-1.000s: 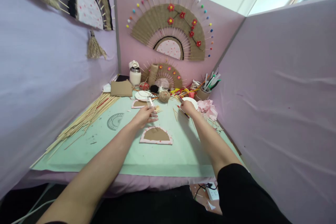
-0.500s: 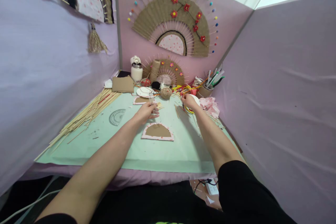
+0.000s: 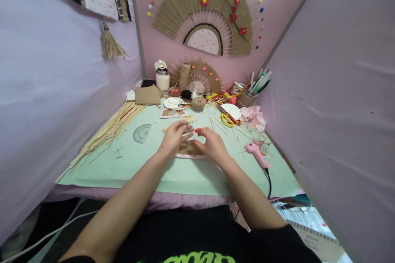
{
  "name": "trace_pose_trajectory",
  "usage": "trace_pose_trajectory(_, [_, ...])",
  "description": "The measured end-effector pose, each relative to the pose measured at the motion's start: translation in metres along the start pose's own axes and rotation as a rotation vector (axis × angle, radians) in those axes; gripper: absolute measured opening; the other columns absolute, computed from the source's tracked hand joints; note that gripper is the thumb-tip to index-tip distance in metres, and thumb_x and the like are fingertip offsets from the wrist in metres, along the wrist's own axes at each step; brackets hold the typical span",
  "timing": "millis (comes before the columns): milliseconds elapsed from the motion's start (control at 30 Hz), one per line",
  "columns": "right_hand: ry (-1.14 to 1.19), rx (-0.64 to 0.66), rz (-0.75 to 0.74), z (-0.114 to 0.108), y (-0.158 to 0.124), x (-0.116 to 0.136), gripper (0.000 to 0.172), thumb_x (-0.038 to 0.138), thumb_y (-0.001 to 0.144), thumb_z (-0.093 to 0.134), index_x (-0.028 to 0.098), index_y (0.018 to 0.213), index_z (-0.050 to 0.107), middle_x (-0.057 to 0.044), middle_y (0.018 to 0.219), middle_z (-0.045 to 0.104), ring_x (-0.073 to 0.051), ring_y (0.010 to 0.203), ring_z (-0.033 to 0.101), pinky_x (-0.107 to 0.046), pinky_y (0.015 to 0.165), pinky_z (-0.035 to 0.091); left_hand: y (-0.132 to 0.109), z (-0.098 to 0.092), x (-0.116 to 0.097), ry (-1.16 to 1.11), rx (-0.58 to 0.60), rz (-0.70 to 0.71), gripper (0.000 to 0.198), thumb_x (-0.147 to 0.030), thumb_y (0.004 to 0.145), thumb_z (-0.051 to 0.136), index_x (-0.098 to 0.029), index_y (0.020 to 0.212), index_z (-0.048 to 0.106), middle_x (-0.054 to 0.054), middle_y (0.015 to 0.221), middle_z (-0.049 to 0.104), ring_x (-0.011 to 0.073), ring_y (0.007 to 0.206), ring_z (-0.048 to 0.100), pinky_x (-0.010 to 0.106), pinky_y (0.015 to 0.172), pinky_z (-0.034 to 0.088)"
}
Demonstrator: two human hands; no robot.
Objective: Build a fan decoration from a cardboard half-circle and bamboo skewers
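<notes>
Head view: a pale green mat point(image 3: 129, 164) is spread beneath both hands, and a large woven fan point(image 3: 205, 14) is hung on the pink wall far beyond the fingertips. A long bundle of bamboo sticks point(image 3: 108, 131) is laid well out to the left of the left fingers. The left hand point(image 3: 174, 137) and the right hand point(image 3: 212, 146) are brought together above the mat, fingertips almost meeting. A fabric-edged cardboard half-disc point(image 3: 189, 148) is lain flat directly under the fingers of both hands and is mostly covered by them. A pink glue gun point(image 3: 256, 152) is set down well to the right of the right fingers, and yellow-handled scissors point(image 3: 227, 120) are seen beyond them, near a white plate point(image 3: 233, 111). A small red piece point(image 3: 198, 132) is pinched at the tips of the right fingers, just beside the left fingertips and above the far edge of the half-disc. The left fingers point(image 3: 185, 128) are loosely curled toward it; whether anything is gripped by them cannot be told.
</notes>
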State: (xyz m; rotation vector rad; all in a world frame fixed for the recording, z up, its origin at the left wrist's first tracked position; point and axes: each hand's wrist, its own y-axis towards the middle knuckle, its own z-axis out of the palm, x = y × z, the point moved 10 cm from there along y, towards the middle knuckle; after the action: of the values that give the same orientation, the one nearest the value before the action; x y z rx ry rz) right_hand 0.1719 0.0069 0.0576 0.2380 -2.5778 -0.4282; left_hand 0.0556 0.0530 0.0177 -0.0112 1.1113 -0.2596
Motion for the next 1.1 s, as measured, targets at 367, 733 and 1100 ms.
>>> trace_pose_trajectory(367, [-0.056, 0.237, 0.037, 0.010, -0.036, -0.032, 0.026, 0.021, 0.088, 0.058, 0.023, 0.113, 0.068, -0.007, 0.110, 0.060, -0.019, 0.094, 0.062, -0.028, 0.081, 0.045, -0.034, -0.076, -0.047, 0.912, -0.145, 0.438, 0.040, -0.036, 0.080, 0.063, -0.020, 0.117, 0.058, 0.011, 0.122, 0.059, 0.0240, 0.106, 0.060, 0.040, 0.087, 0.053])
trace_pose_trajectory(733, [0.067, 0.257, 0.008, 0.018, -0.035, -0.039, 0.027, 0.019, 0.090, 0.055, 0.024, 0.114, 0.067, -0.006, 0.110, 0.060, -0.019, 0.099, 0.060, -0.028, 0.087, 0.043, -0.034, -0.053, -0.015, 1.210, 0.212, 0.440, 0.036, -0.033, 0.079, 0.067, -0.023, 0.114, 0.068, 0.008, 0.116, 0.068, 0.0263, 0.111, 0.058, 0.041, 0.100, 0.045])
trace_pose_trajectory(1100, [0.113, 0.151, 0.122, 0.002, -0.047, -0.063, 0.028, 0.026, 0.088, 0.061, 0.022, 0.115, 0.067, -0.008, 0.111, 0.063, -0.021, 0.099, 0.062, -0.032, 0.090, 0.044, -0.035, -0.054, -0.018, 1.227, 0.195, 0.442, 0.032, -0.032, 0.080, 0.065, -0.021, 0.110, 0.068, 0.008, 0.109, 0.069, 0.0260, 0.106, 0.059, 0.040, 0.097, 0.045])
